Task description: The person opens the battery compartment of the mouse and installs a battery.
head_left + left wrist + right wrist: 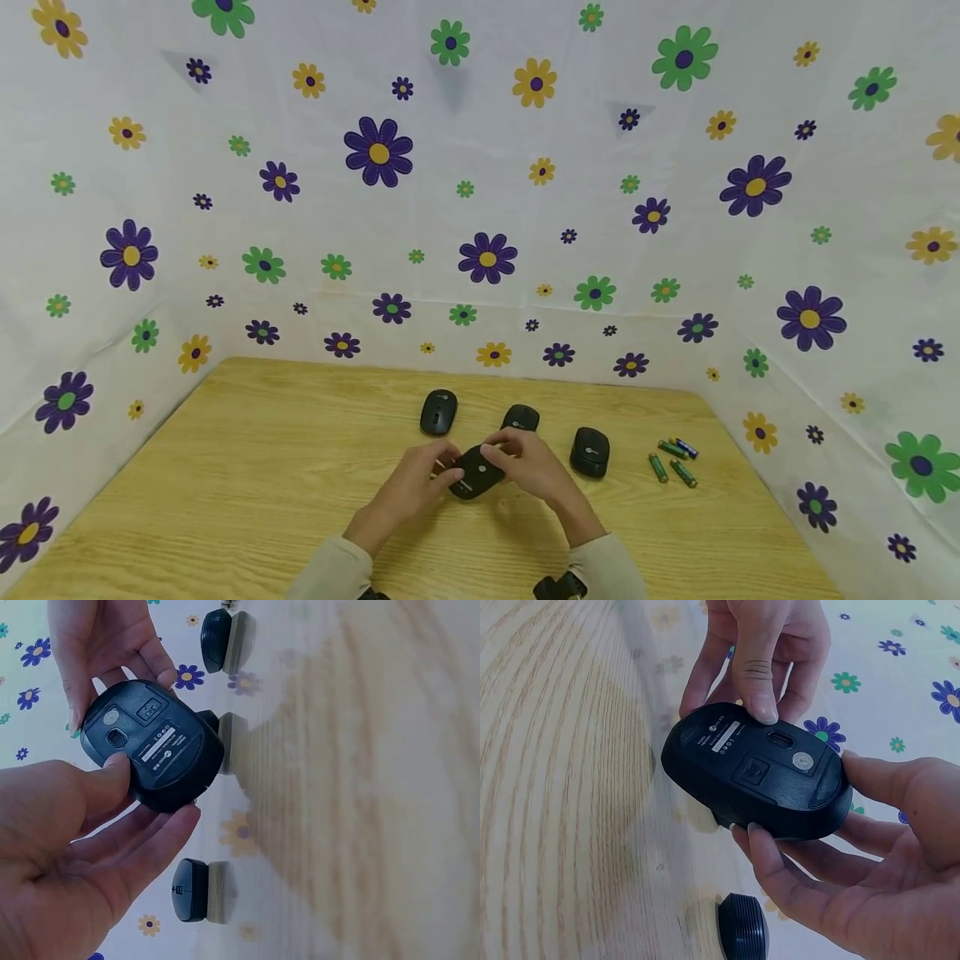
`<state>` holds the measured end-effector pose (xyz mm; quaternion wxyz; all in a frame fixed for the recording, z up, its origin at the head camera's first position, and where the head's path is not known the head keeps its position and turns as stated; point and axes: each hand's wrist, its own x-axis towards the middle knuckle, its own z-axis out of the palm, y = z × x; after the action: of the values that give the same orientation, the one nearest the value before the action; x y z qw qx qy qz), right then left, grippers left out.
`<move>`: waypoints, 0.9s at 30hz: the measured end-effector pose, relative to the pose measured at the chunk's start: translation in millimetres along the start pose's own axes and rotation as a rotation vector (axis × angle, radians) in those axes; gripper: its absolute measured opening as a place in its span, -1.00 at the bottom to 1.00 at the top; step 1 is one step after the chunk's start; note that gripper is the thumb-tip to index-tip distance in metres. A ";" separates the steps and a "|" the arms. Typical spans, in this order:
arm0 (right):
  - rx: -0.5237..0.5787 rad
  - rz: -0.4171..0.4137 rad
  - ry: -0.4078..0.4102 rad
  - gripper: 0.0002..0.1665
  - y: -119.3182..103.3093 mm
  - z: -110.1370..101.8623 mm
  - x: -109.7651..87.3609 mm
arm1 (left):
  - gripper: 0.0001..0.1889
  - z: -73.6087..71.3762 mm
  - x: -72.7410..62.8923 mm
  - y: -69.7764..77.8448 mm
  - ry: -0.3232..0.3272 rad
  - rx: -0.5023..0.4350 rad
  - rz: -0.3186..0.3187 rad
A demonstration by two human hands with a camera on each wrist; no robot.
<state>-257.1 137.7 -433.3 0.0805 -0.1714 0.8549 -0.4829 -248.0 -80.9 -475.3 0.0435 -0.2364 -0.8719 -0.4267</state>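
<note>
Between my two hands a black computer mouse (477,473) is held with its underside turned up. That underside (166,746) shows a white label, a sensor window, a round sticker and a square battery-cover latch. My left hand (415,485) grips one end, thumb on the underside near the sensor and fingers beneath. My right hand (529,463) holds the other side, its thumb (877,778) at the edge and fingertips under the body. Close behind stands another black mouse (521,417), partly hidden by the right hand.
Two more black mice stand upright on the wooden table (300,467): one mouse (438,412) behind on the left, another mouse (590,452) to the right. Several batteries (683,472) lie farther right, mostly green, one blue. A flower-patterned sheet (420,217) encloses the back and sides.
</note>
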 end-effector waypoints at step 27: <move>-0.097 -0.090 0.052 -0.73 5.8 -6.2 1.7 | -0.56 3.8 1.9 4.7 -0.088 -0.164 -0.056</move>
<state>-261.8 144.7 -434.9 0.0281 -0.2010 0.8706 -0.4482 -247.1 -74.8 -473.8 -0.0261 -0.2331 -0.8414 -0.4869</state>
